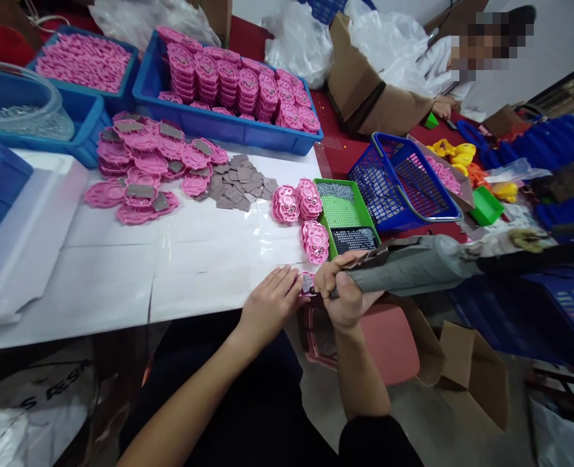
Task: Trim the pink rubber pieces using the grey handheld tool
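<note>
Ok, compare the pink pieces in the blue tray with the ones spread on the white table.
The pink pieces in the blue tray stand in neat stacks; the spread pink pieces lie loosely overlapping. Several spread ones carry grey plates; none show on the tray ones. Both are the same pink, scalloped shape.

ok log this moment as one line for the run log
left hand: steadies pink piece at table edge | right hand: grips grey power tool, tip on the piece | nearby: finished pink pieces, green tray
</note>
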`<state>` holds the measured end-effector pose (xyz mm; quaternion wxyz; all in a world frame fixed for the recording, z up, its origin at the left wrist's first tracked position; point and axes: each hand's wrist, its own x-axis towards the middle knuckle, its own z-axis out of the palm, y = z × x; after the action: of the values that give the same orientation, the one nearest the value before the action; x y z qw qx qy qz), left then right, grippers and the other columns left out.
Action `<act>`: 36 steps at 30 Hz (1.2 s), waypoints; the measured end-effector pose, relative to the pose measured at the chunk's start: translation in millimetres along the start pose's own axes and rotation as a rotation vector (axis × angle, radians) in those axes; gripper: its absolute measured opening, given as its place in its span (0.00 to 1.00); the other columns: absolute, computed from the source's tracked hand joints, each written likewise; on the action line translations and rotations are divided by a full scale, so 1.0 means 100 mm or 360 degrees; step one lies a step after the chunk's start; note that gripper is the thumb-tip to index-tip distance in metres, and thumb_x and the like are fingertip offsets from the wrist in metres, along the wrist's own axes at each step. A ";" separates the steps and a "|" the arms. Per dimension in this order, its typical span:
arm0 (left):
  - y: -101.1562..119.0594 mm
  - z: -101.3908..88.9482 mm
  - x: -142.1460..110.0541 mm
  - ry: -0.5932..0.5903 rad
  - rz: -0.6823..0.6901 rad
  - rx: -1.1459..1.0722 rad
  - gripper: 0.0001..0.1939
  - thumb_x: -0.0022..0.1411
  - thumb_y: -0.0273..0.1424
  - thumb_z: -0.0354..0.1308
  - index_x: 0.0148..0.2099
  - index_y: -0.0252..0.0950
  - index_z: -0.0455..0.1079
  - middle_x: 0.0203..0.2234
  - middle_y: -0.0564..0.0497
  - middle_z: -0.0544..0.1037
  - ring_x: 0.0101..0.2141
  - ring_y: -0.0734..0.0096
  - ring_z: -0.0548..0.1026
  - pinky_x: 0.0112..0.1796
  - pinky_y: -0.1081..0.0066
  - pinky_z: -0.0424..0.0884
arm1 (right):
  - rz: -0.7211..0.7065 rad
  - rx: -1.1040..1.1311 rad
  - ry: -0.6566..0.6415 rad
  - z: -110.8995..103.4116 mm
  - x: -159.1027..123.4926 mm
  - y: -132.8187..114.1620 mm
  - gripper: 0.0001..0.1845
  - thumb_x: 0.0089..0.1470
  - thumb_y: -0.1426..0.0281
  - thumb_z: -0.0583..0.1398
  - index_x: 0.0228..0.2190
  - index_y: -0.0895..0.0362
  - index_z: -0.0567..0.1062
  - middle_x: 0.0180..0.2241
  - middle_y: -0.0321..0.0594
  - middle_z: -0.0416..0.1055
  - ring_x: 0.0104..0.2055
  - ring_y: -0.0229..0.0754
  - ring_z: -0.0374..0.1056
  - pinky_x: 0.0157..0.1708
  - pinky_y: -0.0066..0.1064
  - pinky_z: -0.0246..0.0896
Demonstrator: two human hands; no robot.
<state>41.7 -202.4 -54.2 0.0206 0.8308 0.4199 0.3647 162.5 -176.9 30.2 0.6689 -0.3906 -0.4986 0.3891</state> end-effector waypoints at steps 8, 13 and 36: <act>0.00 0.00 0.01 0.0024 0.0014 0.0029 0.16 0.73 0.36 0.56 0.56 0.31 0.73 0.52 0.39 0.81 0.55 0.55 0.79 0.57 0.57 0.76 | 0.0094 -0.0033 0.0074 0.01 0.05 -0.01 0.13 0.49 0.63 0.64 0.36 0.52 0.70 0.14 0.21 0.59 0.12 0.30 0.53 0.14 0.25 0.51; 0.01 0.00 0.00 -0.0026 -0.0019 -0.0007 0.17 0.72 0.37 0.58 0.57 0.31 0.73 0.54 0.39 0.80 0.56 0.54 0.78 0.58 0.54 0.75 | 0.0046 0.0071 0.0211 -0.01 0.19 -0.19 0.11 0.48 0.62 0.62 0.34 0.52 0.70 0.15 0.21 0.57 0.11 0.31 0.52 0.13 0.25 0.51; 0.22 0.00 0.30 -0.0029 0.0048 -0.0300 0.10 0.74 0.28 0.52 0.44 0.35 0.76 0.38 0.46 0.82 0.40 0.63 0.75 0.42 0.62 0.69 | -0.0153 0.0182 0.0416 -0.40 0.23 -0.55 0.08 0.46 0.67 0.59 0.31 0.53 0.74 0.14 0.23 0.57 0.10 0.31 0.48 0.13 0.26 0.49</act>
<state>68.2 -195.2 -28.7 0.0972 0.8347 0.3710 0.3952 213.0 -182.8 80.9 0.7671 -0.3749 -0.4025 0.3303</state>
